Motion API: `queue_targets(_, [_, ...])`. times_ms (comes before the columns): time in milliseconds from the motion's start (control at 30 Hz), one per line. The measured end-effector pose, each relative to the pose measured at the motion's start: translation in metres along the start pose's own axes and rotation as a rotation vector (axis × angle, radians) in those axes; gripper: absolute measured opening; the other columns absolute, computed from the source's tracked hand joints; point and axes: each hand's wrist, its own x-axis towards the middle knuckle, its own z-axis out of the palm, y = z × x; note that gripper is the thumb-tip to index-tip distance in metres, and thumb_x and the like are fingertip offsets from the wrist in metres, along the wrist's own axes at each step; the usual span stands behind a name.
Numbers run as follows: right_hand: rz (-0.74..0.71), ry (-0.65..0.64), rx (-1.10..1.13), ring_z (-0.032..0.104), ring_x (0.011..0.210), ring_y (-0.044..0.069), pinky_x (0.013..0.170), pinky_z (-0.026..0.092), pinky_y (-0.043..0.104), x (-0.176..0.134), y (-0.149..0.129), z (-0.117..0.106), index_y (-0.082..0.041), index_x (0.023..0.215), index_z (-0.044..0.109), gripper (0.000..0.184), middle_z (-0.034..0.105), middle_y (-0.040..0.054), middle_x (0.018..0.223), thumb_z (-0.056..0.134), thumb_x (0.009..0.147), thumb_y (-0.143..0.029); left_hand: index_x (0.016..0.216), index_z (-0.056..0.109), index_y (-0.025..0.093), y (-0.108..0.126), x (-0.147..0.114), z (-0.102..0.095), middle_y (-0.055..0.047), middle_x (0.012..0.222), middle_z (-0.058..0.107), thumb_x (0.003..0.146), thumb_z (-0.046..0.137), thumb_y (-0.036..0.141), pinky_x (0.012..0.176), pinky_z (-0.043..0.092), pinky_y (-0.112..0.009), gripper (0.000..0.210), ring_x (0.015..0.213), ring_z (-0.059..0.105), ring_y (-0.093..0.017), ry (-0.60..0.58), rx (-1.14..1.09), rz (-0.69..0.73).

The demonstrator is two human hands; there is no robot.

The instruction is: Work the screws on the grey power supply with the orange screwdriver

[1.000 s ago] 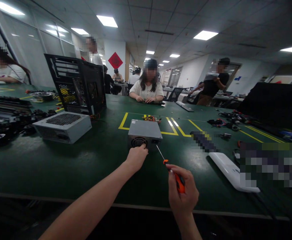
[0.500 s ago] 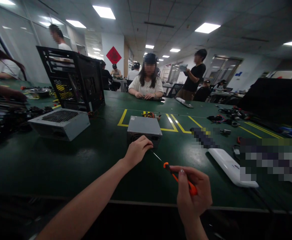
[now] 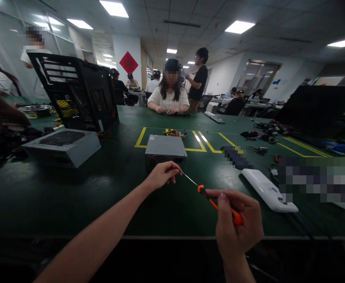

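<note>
My right hand [image 3: 240,220] is wrapped round the orange and black handle of a screwdriver [image 3: 235,215], its thin metal shaft pointing up and left. At the shaft's tip, my left hand [image 3: 165,173] has its thumb and fingertips pinched together; whatever small thing lies between them is too small to make out. Just behind my left hand stands a grey computer power supply [image 3: 165,146], with a fan grille on its near side partly covered by the fingers. A bundle of coloured wires [image 3: 175,134] lies behind that unit.
To the left sit a second power supply [image 3: 63,147] and a black computer case [image 3: 74,92]. On the right are a white power strip [image 3: 268,190], a dark blurred-out object [image 3: 237,157], cables [image 3: 256,136] and a black monitor [image 3: 322,112]. A person [image 3: 169,98] sits across the green table [image 3: 110,212].
Both hands and the screwdriver have shifted slightly right relative to the power supply, whose near side shows more. My view has turned a little right. A standing person in the background has moved left.
</note>
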Motion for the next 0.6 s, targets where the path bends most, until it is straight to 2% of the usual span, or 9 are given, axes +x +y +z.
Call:
queue_targets(300, [-0.026,-0.031,0.028,0.065,0.065,0.015,0.060,0.051,0.029,-0.0022,-0.0023,-0.0020,-0.016,0.091,0.055,0.016,0.066,0.0022,0.076,0.055,0.076,-0.011,0.084,0.060,0.014,-0.0010,0.0005,-0.0036,-0.001,0.077,0.058,0.072,0.062,0.032,0.044,0.032,-0.017,0.022,0.056,0.049,-0.005,0.010,-0.243,-0.109])
queue_targets(600, [-0.066,-0.072,0.028,0.064,0.065,0.014,0.061,0.051,0.028,-0.0027,-0.0026,-0.0018,-0.017,0.092,0.054,0.020,0.065,0.0014,0.078,0.055,0.075,-0.007,0.094,0.058,0.015,0.0007,-0.0007,-0.0036,-0.002,0.080,0.058,0.070,0.066,0.031,0.046,0.029,-0.017,0.030,0.057,0.049,-0.005,-0.038,-0.328,-0.150])
